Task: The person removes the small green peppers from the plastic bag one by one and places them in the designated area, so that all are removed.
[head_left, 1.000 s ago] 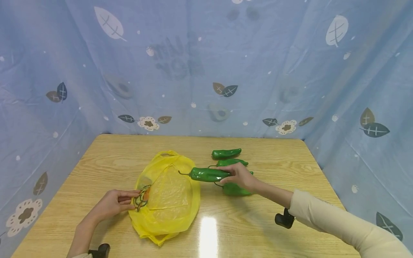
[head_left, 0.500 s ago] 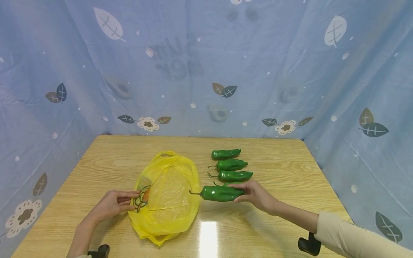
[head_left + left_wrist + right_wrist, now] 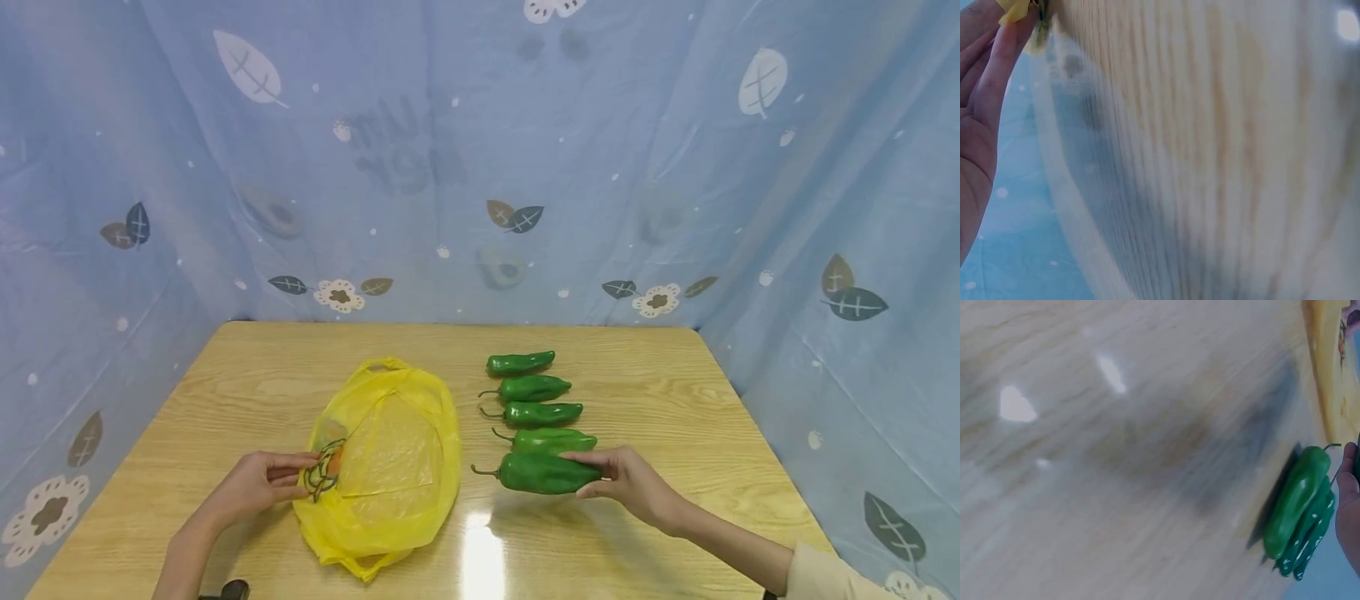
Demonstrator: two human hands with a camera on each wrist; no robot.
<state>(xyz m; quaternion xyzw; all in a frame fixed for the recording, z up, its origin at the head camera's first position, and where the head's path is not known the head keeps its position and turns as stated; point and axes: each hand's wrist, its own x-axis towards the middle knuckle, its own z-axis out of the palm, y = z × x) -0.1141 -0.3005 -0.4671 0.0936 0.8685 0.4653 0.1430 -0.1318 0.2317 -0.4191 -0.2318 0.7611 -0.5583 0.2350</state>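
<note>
A long green pepper is held at its blunt right end by my right hand, thumb below and fingers above, its stem pointing left. Just behind it several more green peppers lie in a column, mostly with stems to the left. On the left lies a yellow plastic bag, its mouth spread. My left hand pinches the bag's left edge, beside dark looped lines and an orange patch. In the left wrist view, yellow film shows at the left hand's fingertips. Green peppers appear beside the right hand in the right wrist view.
The wooden table carries a bright light reflection at its front middle. Blue printed curtains rise along the back and both sides. Dark wrist-camera mounts show at the lower frame edge.
My right hand has carried the pepper from near the bag rightward and toward the front of the row, uncovering the peppers behind. The left hand keeps its grip on the bag.
</note>
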